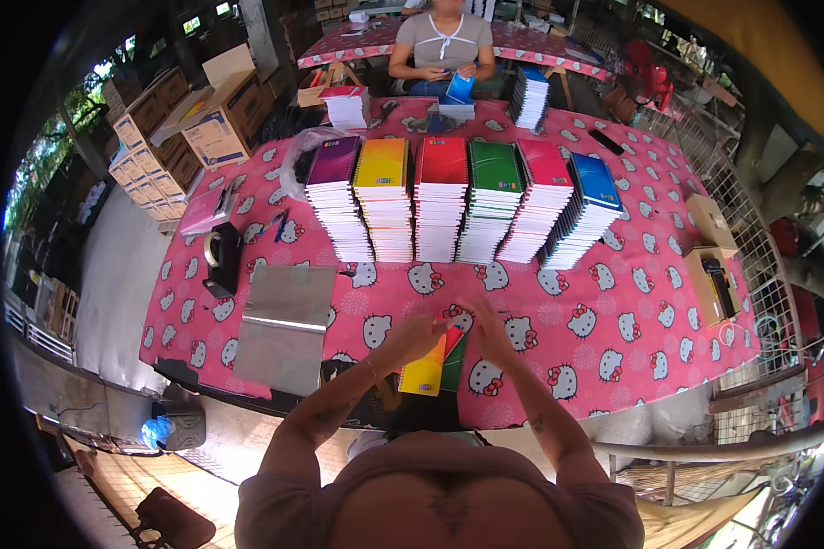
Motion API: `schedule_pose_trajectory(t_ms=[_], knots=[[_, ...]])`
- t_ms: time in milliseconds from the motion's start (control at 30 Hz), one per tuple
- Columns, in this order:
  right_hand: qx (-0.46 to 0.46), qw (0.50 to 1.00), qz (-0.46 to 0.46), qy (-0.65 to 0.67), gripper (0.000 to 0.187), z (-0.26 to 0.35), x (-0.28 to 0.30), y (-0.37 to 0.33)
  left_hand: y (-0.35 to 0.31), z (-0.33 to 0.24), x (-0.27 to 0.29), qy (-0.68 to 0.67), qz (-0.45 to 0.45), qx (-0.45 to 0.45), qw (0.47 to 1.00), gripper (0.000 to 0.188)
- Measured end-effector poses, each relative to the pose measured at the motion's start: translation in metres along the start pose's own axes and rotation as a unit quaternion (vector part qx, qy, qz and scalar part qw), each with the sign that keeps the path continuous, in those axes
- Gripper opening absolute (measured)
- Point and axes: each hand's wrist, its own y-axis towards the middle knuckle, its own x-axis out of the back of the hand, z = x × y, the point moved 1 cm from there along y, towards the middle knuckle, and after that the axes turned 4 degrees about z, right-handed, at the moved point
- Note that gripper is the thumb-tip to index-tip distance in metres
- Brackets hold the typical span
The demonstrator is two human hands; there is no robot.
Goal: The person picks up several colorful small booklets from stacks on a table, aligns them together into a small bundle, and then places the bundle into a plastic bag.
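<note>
A yellow spiral notebook [423, 373] lies at the table's near edge, overlapping a red notebook [452, 340] and a green notebook [454, 364] fanned out to its right. My left hand [423, 335] is closed at the far end of the yellow one. On the right side of the fan, my right hand [489, 331] has its fingers stretched forward and slightly blurred, near the green notebook. Beyond both hands stand tall notebook stacks: purple [333, 165], yellow [382, 165], red [442, 165], green [495, 169], pink [545, 165] and blue [596, 181].
Left of my arms lie a grey sheet [284, 320] and a black tape dispenser [222, 260]. Cardboard boxes [220, 123] are piled at the far left. Across the pink patterned tablecloth [632, 302], another person [444, 46] holds a blue notebook. A phone [606, 141] lies far right.
</note>
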Motion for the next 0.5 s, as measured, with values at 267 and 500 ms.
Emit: schedule_pose_trajectory(t_ms=[267, 500], knots=[[-0.007, 0.881, -0.22, -0.419, 0.054, 0.027, 0.185, 0.151, 0.138, -0.098, 0.132, 0.222, -0.378, -0.304, 0.846, 0.04], [0.054, 0.922, -0.324, 0.205, 0.027, 0.027, 0.098, 0.012, -0.041, -0.082, 0.164, 0.015, -0.522, -0.268, 0.81, 0.027]])
